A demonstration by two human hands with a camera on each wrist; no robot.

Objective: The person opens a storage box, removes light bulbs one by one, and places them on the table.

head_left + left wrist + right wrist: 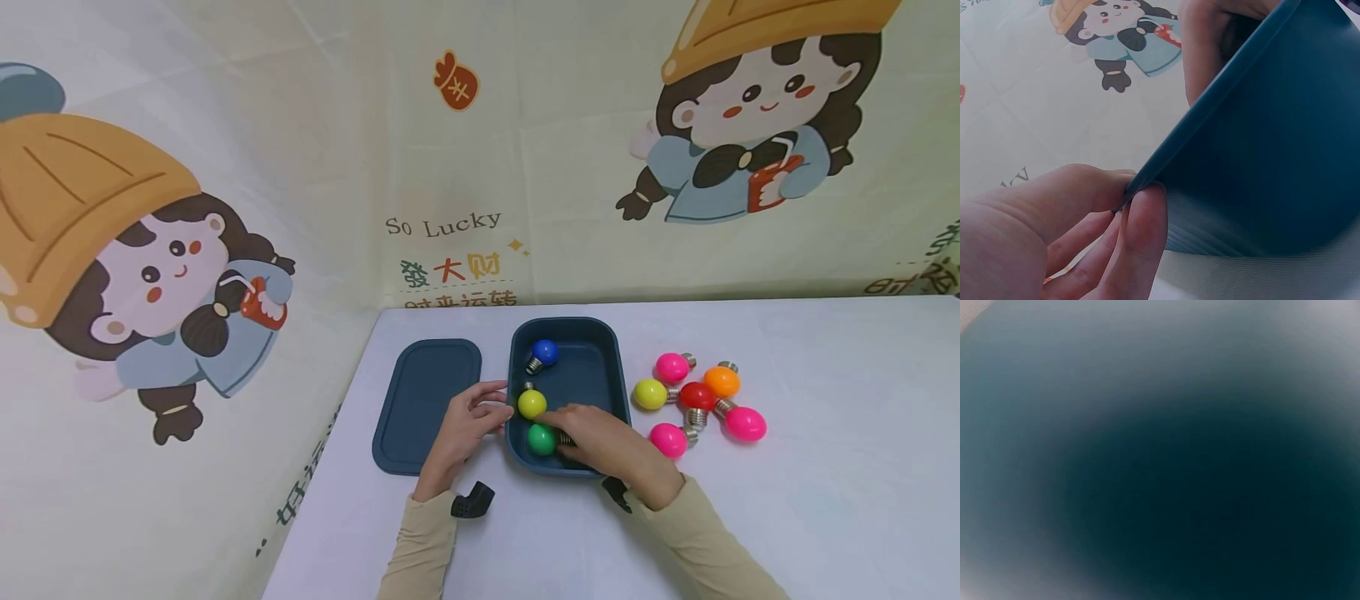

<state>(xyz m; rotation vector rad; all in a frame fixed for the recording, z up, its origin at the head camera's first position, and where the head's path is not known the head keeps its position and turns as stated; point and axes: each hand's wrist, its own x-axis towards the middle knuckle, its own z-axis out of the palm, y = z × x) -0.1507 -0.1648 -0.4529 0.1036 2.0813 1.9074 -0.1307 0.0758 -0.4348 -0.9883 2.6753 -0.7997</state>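
A dark blue open box [581, 471] holds a blue light bulb [545, 352], a yellow light bulb [532, 405] and a green light bulb [542, 439]. My left hand [467, 427] is at the box's left side; in the left wrist view, thumb and finger pinch its rim [1194, 115]. Inside the box, my right hand [600, 437] has its fingers around the green bulb near its screw base, with the index finger close to the yellow bulb. That hand partly hides the base. The right wrist view is a dark blur with no fingers showing.
A dark blue lid [427, 408] lies flat left of the box. On the white table [847, 500], several loose bulbs lie to the right, including an orange bulb [722, 382], a red bulb [697, 396] and a pink bulb [746, 425]. A printed cloth [570, 208] hangs behind.
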